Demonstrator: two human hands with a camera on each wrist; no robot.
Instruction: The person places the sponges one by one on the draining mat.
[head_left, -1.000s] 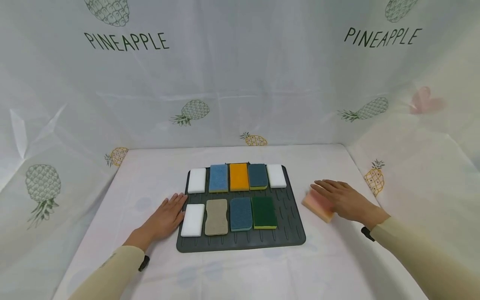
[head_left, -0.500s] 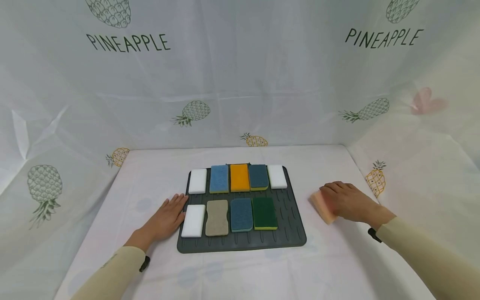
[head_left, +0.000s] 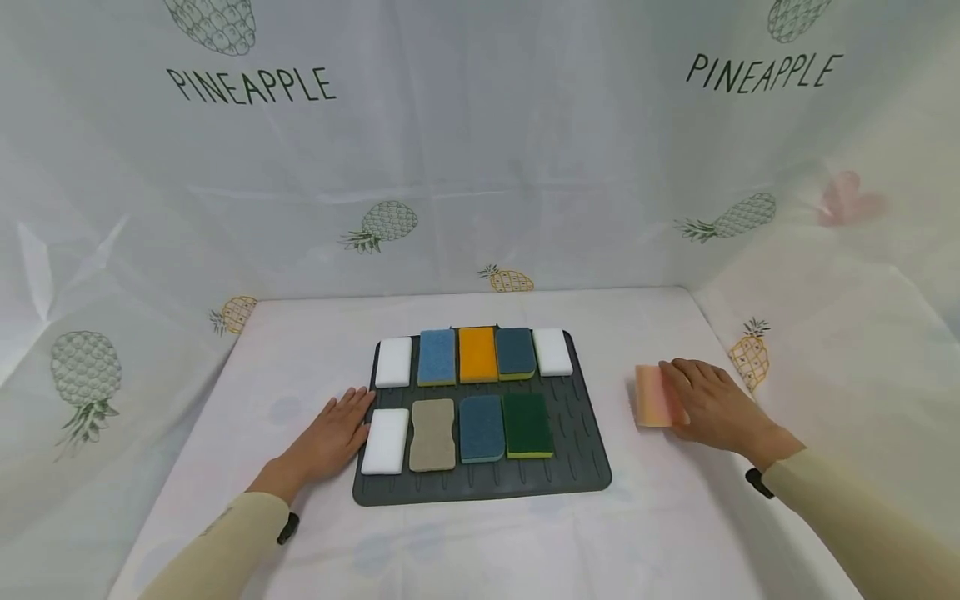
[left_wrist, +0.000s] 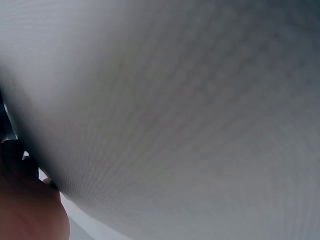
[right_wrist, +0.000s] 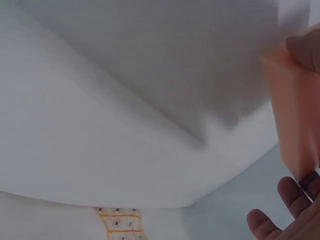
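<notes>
My right hand [head_left: 716, 408] grips a pink and peach sponge [head_left: 651, 396] to the right of the dark grey mat [head_left: 577, 433]. In the right wrist view the thumb presses one end of this sponge and fingers [right_wrist: 294, 197] lie at the other end, with its edge facing the camera. My left hand [head_left: 327, 437] rests flat on the table, fingertips at the mat's left edge. On the mat lie two rows of sponges: white ones, a light blue one [head_left: 437, 357], an orange one [head_left: 477, 354], dark blue ones, a beige one [head_left: 432, 433] and a dark green one [head_left: 528, 425].
The front row's right end on the mat shows bare ribbed rubber. White cloth covers the table [head_left: 480, 550], and a pineapple-print curtain [head_left: 480, 167] hangs behind and along both sides. The left wrist view is mostly filled by blurred pale cloth.
The right hand has closed around the pink and peach sponge, moved it right, away from the mat, and turned and tipped it up. The left hand has stayed where it was.
</notes>
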